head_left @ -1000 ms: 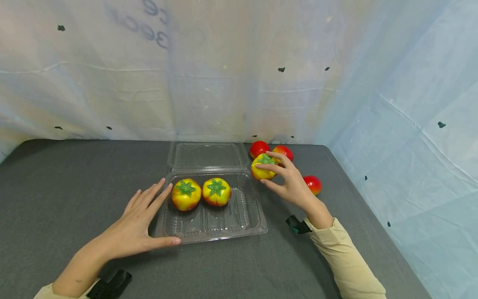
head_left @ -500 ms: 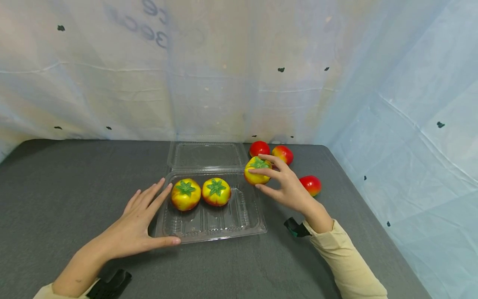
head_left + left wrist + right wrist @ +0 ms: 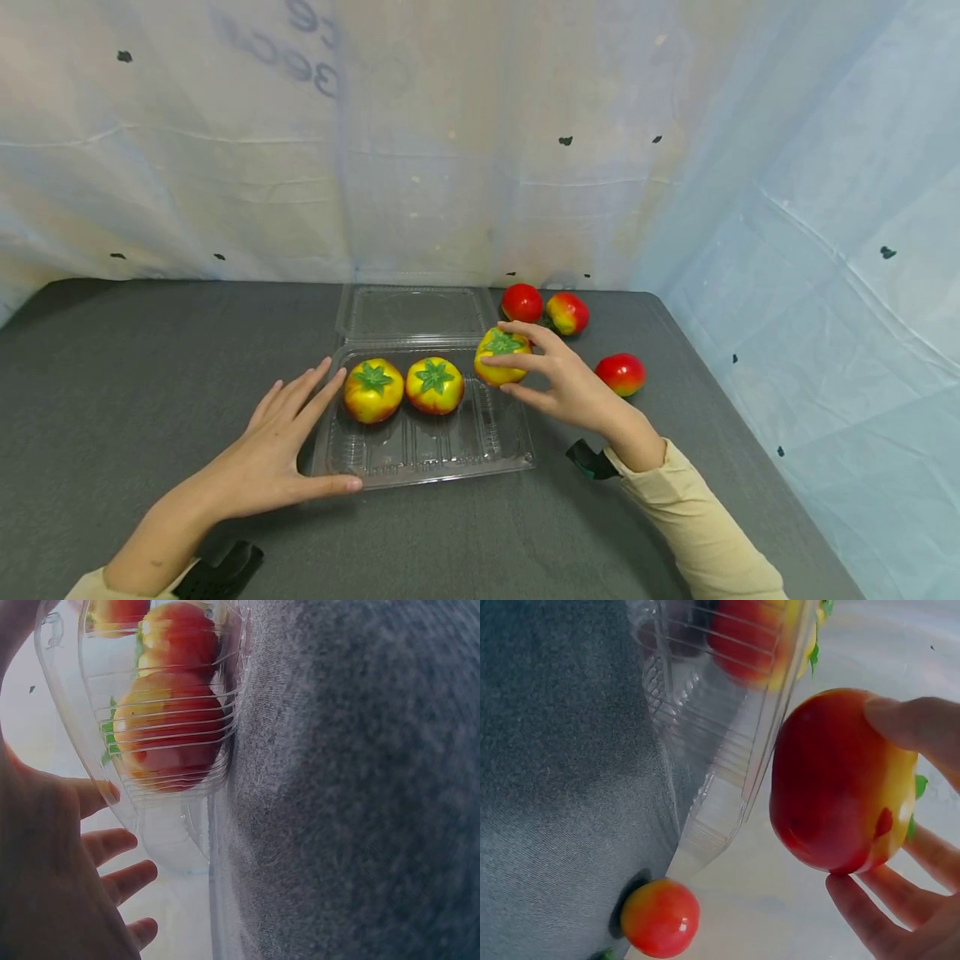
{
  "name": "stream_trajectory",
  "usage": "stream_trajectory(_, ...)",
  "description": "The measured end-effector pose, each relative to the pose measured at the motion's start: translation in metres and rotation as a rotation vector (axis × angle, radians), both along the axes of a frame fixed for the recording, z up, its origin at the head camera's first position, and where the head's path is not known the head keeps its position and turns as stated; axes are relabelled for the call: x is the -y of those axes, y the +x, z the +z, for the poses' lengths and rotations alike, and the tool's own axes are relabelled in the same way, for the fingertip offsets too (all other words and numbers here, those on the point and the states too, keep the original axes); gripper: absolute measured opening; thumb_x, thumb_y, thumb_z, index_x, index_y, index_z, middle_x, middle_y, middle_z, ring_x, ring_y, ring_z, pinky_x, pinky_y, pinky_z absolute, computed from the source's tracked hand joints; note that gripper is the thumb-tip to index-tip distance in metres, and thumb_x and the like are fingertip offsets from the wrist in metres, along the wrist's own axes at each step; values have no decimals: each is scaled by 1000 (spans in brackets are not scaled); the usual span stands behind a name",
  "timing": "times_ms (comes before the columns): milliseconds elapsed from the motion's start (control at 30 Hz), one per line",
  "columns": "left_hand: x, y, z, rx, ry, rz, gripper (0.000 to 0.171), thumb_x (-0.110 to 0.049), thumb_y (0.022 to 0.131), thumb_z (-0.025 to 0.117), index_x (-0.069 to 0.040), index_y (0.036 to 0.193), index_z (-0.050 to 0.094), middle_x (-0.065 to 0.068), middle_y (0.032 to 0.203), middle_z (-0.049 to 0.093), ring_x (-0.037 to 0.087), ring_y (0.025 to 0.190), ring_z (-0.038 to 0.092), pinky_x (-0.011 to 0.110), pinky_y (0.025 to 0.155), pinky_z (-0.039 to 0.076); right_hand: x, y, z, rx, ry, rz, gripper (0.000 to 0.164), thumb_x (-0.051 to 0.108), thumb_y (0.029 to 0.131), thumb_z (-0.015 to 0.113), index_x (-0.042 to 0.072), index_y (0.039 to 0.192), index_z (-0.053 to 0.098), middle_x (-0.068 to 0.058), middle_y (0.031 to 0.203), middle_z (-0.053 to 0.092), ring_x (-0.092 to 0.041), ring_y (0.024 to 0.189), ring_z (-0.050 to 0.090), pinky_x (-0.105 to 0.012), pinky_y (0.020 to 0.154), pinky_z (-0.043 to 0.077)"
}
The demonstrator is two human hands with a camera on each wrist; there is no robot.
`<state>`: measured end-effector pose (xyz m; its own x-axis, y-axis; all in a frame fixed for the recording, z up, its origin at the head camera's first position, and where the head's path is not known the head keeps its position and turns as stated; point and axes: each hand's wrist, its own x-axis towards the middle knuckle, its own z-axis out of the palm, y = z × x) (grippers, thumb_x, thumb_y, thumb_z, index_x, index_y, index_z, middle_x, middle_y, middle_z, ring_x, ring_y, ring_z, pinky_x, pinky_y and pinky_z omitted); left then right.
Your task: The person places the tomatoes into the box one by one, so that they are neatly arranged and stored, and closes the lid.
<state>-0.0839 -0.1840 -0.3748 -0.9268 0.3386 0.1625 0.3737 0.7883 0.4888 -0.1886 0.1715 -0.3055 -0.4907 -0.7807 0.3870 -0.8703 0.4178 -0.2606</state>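
"Fruit (image 3: 501, 343) is gripped where?"
"By the right hand (image 3: 573, 387), between thumb and fingertips, at the back right corner of the clear tray (image 3: 427, 481); whether the two touch cannot be told."
"And the left hand (image 3: 277, 458)?"
"It is spread wide (fingers and thumb stretched along the tray's left side)."
"The rest?"
"Two fruits (image 3: 373, 402) are set in the tray, three more fruits (image 3: 620, 374) laid on the grey table (image 3: 450, 546) to the right"

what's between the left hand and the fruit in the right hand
In the head view, two yellow-red fruits side by side in the clear tray.
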Motion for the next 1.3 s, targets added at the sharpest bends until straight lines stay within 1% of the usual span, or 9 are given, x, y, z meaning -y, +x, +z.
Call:
stream_trajectory(133, 0, 0, 0, 0, 3, -5, 115, -67, 71, 71, -22, 156, 8, 13, 161, 5, 45, 143, 14, 60, 115, -2, 2, 0, 2, 1, 54, 15, 39, 11, 83, 75, 19, 120, 68, -14, 144, 43, -29, 135, 37, -45, 100, 46)
stream_trajectory(267, 0, 0, 0, -4, 4, -7, 115, -67, 71, 71, -21, 156, 8, 13, 161, 5, 45, 143, 14, 59, 116, -2, 4, 0, 5, 1, 98, 30, 38, 11, 83, 75, 20, 119, 69, -14, 143, 45, -29, 134, 38, -46, 103, 43)
stream_trajectory(533, 1, 1, 1, -8, -4, -1, 115, -67, 71, 70, -20, 156, 9, 13, 161, 6, 44, 143, 14, 59, 116, -3, 16, -4, 13, -16, 230, 84, 36, 11, 82, 75, 21, 117, 71, -13, 142, 48, -30, 133, 42, -47, 105, 41)
stream_trajectory(700, 1, 0, 1, -10, -10, 6, 115, -68, 70, 70, -20, 156, 10, 14, 161, 7, 44, 143, 15, 59, 116, -3, 23, -7, 17, -14, 310, 104, 33, 12, 84, 72, 20, 116, 71, -14, 140, 50, -30, 132, 43, -50, 106, 39)
stream_trajectory(767, 1, 0, 1, -8, -9, 6, 115, -69, 70, 70, -20, 156, 10, 14, 161, 6, 44, 143, 14, 59, 116, -3, 26, -7, 18, -11, 326, 110, 33, 12, 84, 71, 20, 116, 71, -15, 139, 51, -30, 132, 44, -50, 106, 39)
stream_trajectory(933, 0, 0, 0, -11, -5, 2, 115, -68, 71, 70, -20, 156, 10, 14, 161, 6, 45, 143, 15, 59, 116, -2, 30, -7, 21, 29, 346, 116, 32, 9, 84, 70, 18, 114, 71, -14, 140, 50, -33, 133, 43, -48, 108, 38)
stream_trajectory(1100, 0, 0, 0, -13, -3, -1, 115, -68, 71, 70, -20, 156, 10, 14, 161, 6, 45, 142, 15, 59, 116, -2, 33, -6, 20, 97, 387, 88, 29, 11, 86, 68, 18, 115, 71, -13, 143, 48, -35, 138, 36, -49, 112, 33)
stream_trajectory(1300, 0, 0, 0, -17, -2, -4, 115, -67, 71, 71, -20, 156, 10, 14, 161, 6, 45, 142, 15, 59, 116, -2, 36, -6, 18, 131, 412, 66, 25, 14, 88, 67, 18, 113, 71, -12, 146, 46, -37, 141, 32, -49, 113, 30)
